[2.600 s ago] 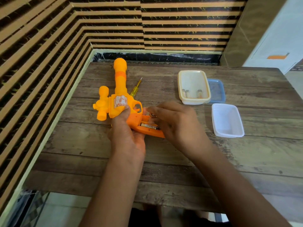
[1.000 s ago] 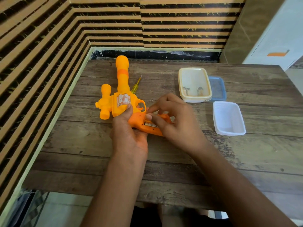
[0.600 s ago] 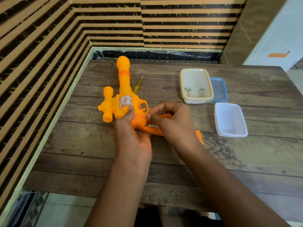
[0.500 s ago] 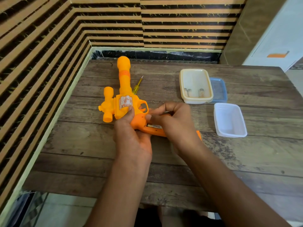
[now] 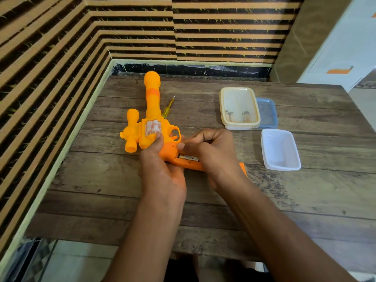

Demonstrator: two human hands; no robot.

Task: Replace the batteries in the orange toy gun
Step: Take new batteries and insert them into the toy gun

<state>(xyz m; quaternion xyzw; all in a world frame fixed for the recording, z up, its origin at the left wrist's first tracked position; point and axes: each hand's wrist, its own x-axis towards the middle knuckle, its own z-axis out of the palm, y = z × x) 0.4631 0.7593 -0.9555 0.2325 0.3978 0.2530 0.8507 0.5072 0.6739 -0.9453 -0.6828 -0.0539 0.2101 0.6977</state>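
Note:
The orange toy gun (image 5: 151,110) lies on the wooden table (image 5: 305,200), barrel pointing away from me. My left hand (image 5: 160,171) grips its body, thumb on the sticker side. Curled over the open battery compartment in the handle is my right hand (image 5: 215,157), with its thumb tip pressing the handle near the trigger. One battery (image 5: 188,158) shows in the near slot. Whatever lies under my right fingers is hidden. An orange piece (image 5: 242,166) pokes out beside my right wrist.
A yellow screwdriver (image 5: 168,107) lies just right of the barrel. At the back right, a cream container (image 5: 222,106) holds a few batteries (image 5: 230,115), with a blue lid (image 5: 267,112) beside it. A white container (image 5: 264,151) sits nearer. Striped walls close the left and far sides.
My right hand has shifted along the handle and curled over the compartment. An orange piece has come into view by that wrist. My left hand and the gun have hardly moved.

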